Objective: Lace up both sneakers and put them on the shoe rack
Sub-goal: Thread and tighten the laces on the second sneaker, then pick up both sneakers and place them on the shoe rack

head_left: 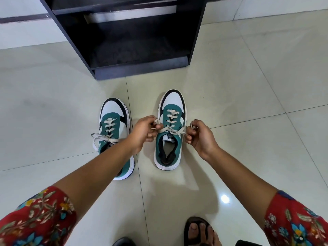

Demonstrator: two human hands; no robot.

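Observation:
Two green, white and black sneakers stand side by side on the floor, toes pointing away from me. The left sneaker (113,125) has its cream lace tied in a bow, partly hidden by my left forearm. The right sneaker (171,128) is laced, and its cream lace (171,130) is pulled taut across the tongue. My left hand (144,133) grips one lace end at the shoe's left side. My right hand (199,134) grips the other end at its right side. The dark shoe rack (140,67) stands just beyond the sneakers.
Glossy cream floor tiles (248,86) spread on all sides. The rack's lower shelf (134,50) is open toward me. My sandalled foot (200,231) is at the bottom edge, near a dark shape on each side. A white wall with a dark stripe runs behind.

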